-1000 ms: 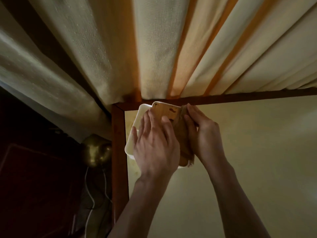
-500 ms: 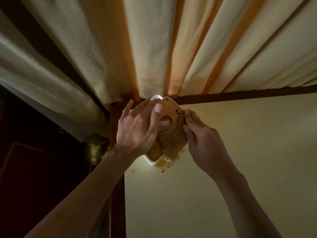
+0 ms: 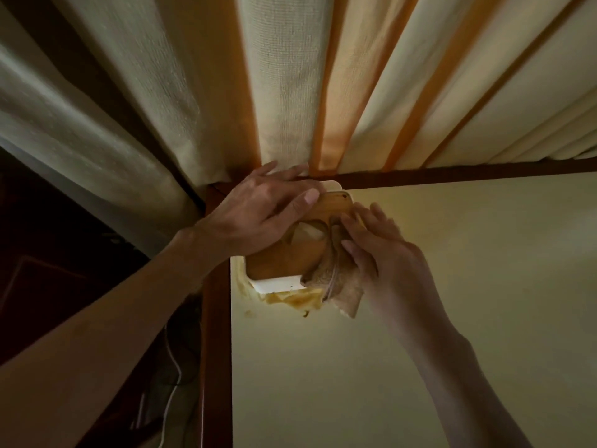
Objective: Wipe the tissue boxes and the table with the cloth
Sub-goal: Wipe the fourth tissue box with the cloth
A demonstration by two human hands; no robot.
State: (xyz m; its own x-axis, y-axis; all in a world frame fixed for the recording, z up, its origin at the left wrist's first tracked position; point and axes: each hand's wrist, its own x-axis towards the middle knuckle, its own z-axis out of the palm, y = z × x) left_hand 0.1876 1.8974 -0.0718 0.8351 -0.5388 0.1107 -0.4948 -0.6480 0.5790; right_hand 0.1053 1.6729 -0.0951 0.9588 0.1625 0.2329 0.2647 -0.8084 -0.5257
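Box-wiping step is under way. Box (image 3: 284,253), white-bodied with a wooden lid and an oval tissue slot, is sitting at the far left corner of the counter (image 3: 420,318), close to the dark wooden frame and the curtain (image 3: 284,92) behind.

Left hand (image 3: 258,215) is resting over the box's far left side, fingers fairly straight and spread, thumb lying flat on the lid near its far edge. It is steadying rather than clutching; this grip is loose and nothing is enclosed in it.

Right hand (image 3: 378,250) is pressing the cloth (image 3: 339,279) against the box's right side, fingertips lying on the fabric just right of the slot. How far the fingers are curling round the cloth cannot be told for certain; they look mostly extended and pushing. A loose end of the cloth is hanging down past the box's near right corner.

Yellowish patches are showing on the counter beside the near edge of the box; whether stain or reflection cannot be told.

Judgement: task is at an early-to-middle stage, with this box only part wiped. No second box is showing, and the counter surface itself looks not yet wiped.

Next move is probably calling for the cloth to be drawn along the lid and remaining sides while the left hand is bracing the box against sliding, taking care that the cloth does not snag the tissue in the slot.
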